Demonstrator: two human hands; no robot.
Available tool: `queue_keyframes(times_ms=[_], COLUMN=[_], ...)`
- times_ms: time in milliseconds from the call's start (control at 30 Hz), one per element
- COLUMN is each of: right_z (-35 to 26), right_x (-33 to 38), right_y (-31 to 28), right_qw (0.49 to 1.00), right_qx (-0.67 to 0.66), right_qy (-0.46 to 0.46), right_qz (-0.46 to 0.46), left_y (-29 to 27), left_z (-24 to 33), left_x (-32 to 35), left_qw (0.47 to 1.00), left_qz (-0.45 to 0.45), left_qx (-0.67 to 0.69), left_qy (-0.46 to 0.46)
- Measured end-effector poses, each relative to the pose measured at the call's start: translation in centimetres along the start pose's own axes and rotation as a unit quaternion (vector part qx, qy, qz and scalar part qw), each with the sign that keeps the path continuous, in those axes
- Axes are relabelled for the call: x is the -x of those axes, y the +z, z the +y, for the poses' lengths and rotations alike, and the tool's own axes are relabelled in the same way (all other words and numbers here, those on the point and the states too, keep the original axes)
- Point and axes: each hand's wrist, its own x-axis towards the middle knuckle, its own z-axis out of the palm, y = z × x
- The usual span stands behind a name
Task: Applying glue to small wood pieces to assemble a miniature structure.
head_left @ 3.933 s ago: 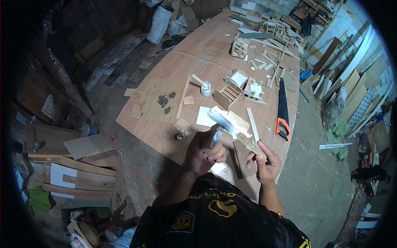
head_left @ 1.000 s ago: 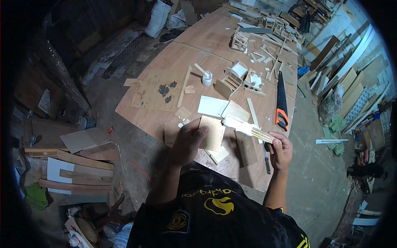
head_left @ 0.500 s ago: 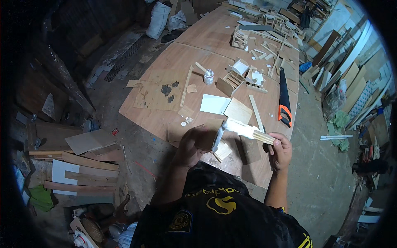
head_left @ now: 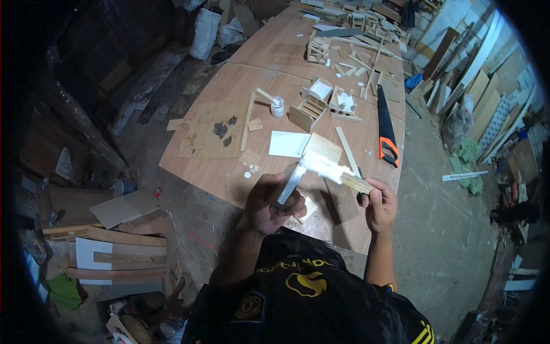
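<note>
Between both grips, wood strip [head_left: 335, 172] spans left hand [head_left: 274, 202] to right hand [head_left: 379, 203].

Woodworking shop, rough and cluttered. Large plywood counter [head_left: 229, 97] runs from frame centre to the upper right, littered with cut wood strips [head_left: 347, 151], offcuts and small glued-up wooden frame assemblies [head_left: 318, 48]. Handsaw [head_left: 387, 129] with orange-and-black handle lies at the counter's right edge. Small glue jar [head_left: 277, 106] sits upper centre, with dark stains on the plywood to its left. Boards and panels [head_left: 487, 86] lean stacked against the wall at upper right. More plank scraps [head_left: 114, 252] are piled on the bare concrete floor [head_left: 447, 241] at lower left. Sack [head_left: 204, 33] slumped at top centre-left.
</note>
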Motion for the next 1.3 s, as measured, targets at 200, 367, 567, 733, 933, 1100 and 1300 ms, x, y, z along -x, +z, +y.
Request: queue_keyframes(times_ms=[200, 367, 567, 733, 933, 1100, 1300], right_z=[-0.4, 0.1, -0.3, -0.2, 0.0, 1.2, 1.6], right_x=[0.9, -0.1, -0.6, -2.1, -2.4, -3.7, -3.2], right_y=[0.3, 1.3, 3.0, 5.1, 8.2, 10.4, 12.5], right_qw=[0.994, 0.991, 0.993, 0.992, 0.992, 0.985, 0.985], right_qx=[-0.108, -0.123, -0.098, -0.071, -0.048, -0.104, -0.099], right_qy=[0.015, 0.024, 0.059, 0.068, 0.111, 0.094, 0.115], right_qz=[-0.012, 0.041, -0.017, 0.082, 0.037, 0.104, 0.084], left_y=[1.3, -1.4, -1.9, -4.1, -5.4, -6.4, -9.4], left_z=[0.2, 0.5, 2.1, 4.2, 7.7, 10.3, 11.5], left_x=[-0.3, -0.1, -0.1, -0.4, -0.7, -0.7, -1.0], left_qw=[0.996, 0.999, 0.997, 0.997, 0.995, 0.991, 0.987], left_qz=[0.076, -0.026, 0.032, -0.045, -0.041, -0.011, -0.076], left_qx=[-0.025, 0.016, 0.018, 0.022, 0.02, 0.017, 0.06], left_qy=[-0.027, -0.029, -0.062, -0.053, -0.086, -0.136, -0.129])
